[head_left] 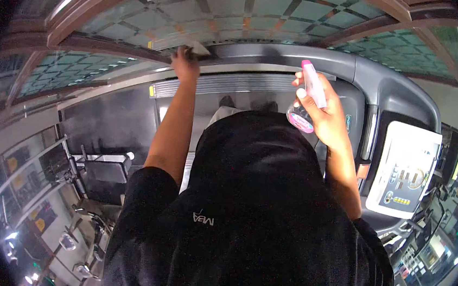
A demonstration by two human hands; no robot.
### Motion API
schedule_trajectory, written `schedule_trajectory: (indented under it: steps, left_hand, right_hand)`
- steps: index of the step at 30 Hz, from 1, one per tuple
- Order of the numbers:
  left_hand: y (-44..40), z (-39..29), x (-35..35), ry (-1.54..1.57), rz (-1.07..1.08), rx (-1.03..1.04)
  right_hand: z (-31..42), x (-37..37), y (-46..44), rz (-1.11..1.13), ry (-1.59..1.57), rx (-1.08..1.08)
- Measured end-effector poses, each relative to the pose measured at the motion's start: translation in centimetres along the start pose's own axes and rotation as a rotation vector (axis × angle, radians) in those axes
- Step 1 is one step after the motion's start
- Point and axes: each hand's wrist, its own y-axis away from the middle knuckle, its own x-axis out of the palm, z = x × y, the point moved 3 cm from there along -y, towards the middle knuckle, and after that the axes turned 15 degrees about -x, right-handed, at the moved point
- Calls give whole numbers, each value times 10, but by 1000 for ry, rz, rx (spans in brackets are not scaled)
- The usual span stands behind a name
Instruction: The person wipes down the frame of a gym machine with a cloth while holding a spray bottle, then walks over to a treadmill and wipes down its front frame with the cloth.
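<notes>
My right hand (327, 105) is wrapped round a spray bottle (314, 86). Its trigger head is white with a pink tip, and the clear body carries a pink label. My left hand (185, 65) reaches out to the end of a treadmill's dark handrail (280, 54). A pale, greyish cloth (199, 49) shows beyond its closed fingers, against the rail. Part of the cloth is hidden by the hand. To the right stands the treadmill's white console (406, 169), with buttons and a display.
I stand on the treadmill, with its ribbed side step (228, 88) along the handrail. Beyond the rail runs a patterned glass partition (239, 21) in brown frames. More gym machines (102, 164) stand at the lower left, and others at the right.
</notes>
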Motion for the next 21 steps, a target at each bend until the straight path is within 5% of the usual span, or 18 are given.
schedule_trajectory:
  steps: [3, 5, 9, 13, 17, 21]
  left_hand:
    - [-14, 23, 16, 1, -66, -92]
    - [-12, 4, 25, -84, -53, 96]
    - [52, -108, 25, 62, 162, 430]
    - [90, -172, 41, 80, 388, 468]
    - [77, -163, 28, 32, 466, 491]
    - [47, -99, -4, -13, 268, 478]
  right_hand:
    - [0, 4, 5, -38, 39, -5]
    - [0, 5, 8, -87, 32, -3]
    - [5, 10, 17, -186, -20, 15]
    - [10, 18, 20, -229, -1, 4]
    - [10, 30, 14, -249, -13, 11]
    - [2, 34, 10, -273, -12, 33]
